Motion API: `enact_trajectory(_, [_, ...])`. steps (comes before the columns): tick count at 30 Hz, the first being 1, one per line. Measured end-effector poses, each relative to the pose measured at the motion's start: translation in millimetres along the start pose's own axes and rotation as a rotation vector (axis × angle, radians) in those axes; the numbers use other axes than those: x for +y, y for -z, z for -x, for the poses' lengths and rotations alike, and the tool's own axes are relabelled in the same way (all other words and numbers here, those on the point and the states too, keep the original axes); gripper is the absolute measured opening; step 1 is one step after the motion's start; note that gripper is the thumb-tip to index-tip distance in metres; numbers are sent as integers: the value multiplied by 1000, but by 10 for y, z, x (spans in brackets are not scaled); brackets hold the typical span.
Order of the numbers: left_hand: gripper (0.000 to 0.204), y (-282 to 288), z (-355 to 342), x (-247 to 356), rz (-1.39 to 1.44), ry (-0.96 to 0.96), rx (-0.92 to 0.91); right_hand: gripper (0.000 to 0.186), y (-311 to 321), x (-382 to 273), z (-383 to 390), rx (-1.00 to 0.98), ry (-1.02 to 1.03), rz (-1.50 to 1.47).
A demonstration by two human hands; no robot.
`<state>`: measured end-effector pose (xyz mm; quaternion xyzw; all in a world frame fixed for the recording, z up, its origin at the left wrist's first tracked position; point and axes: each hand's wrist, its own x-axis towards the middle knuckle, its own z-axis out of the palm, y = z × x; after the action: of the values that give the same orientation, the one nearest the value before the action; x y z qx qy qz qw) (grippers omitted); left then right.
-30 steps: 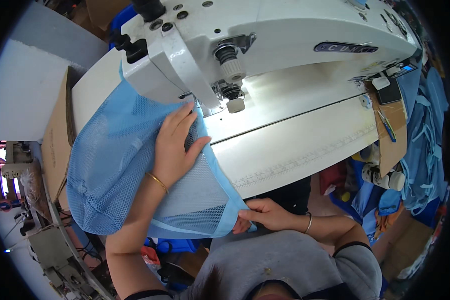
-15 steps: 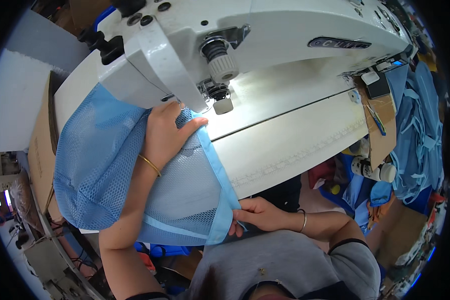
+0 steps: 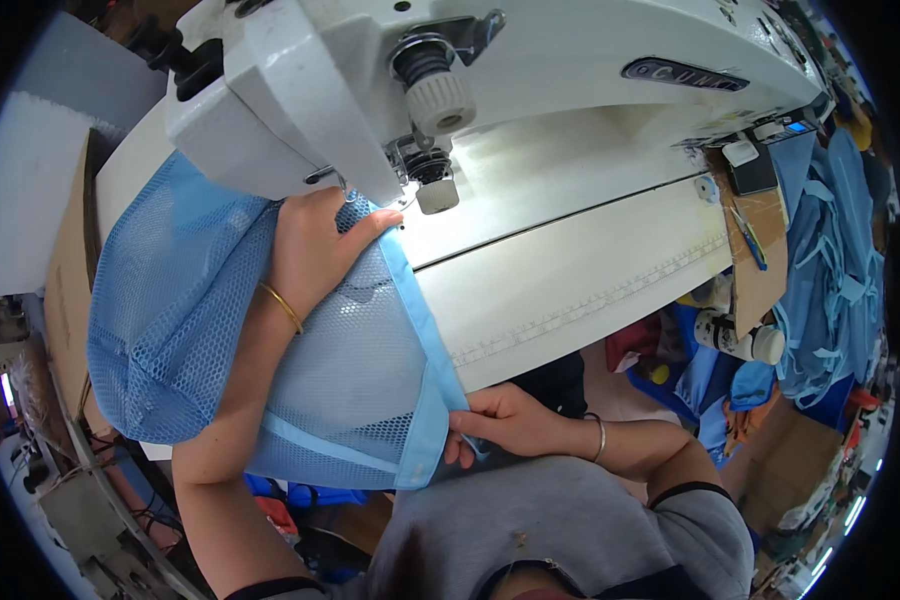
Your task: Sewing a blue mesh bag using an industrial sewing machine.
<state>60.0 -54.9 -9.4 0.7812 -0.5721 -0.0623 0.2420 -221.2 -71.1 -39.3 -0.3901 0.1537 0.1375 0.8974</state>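
Note:
My left hand (image 3: 305, 245), wearing a yellow bangle, is bent over blue mesh fabric (image 3: 165, 320) beside the presser foot of a white sewing machine (image 3: 300, 100). Its fingers curl onto the mesh, tips partly hidden, and the thumb reaches to the light-blue binding strip (image 3: 420, 330). My right hand (image 3: 500, 425) pinches the lower end of that strip at the front edge of the table (image 3: 590, 300). The mesh piece is bunched over my left forearm and spreads beneath it toward my body.
At the right are a cardboard piece (image 3: 760, 270), snips (image 3: 748, 240), a white container (image 3: 760, 345) and hanging blue straps (image 3: 835, 270). Cardboard (image 3: 70, 300) stands at the left, and another machine (image 3: 5, 355) is at the far left.
My left fingers have curled, and the thumb has moved up along the binding toward the presser foot. The view has shifted, so most things appear further left. My right hand keeps its pinch.

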Motion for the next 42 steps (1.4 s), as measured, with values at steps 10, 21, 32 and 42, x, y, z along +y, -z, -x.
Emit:
enact_trajectory(10, [66,51,639,313,-112,-273,-145,33,122,162,42,-54,-167,168])
enact_trajectory(21, [69,56,533,95,-94,-330,-155,31,160,110,-91,-295,-33,376])
enact_trajectory(32, [64,264,352,120,-132,-361,-226,28,133,243,-175,-274,-139,189])
enact_trajectory(42, [56,168,1125,636,-144,-289,-262,23,168,229,-144,-447,329,830])
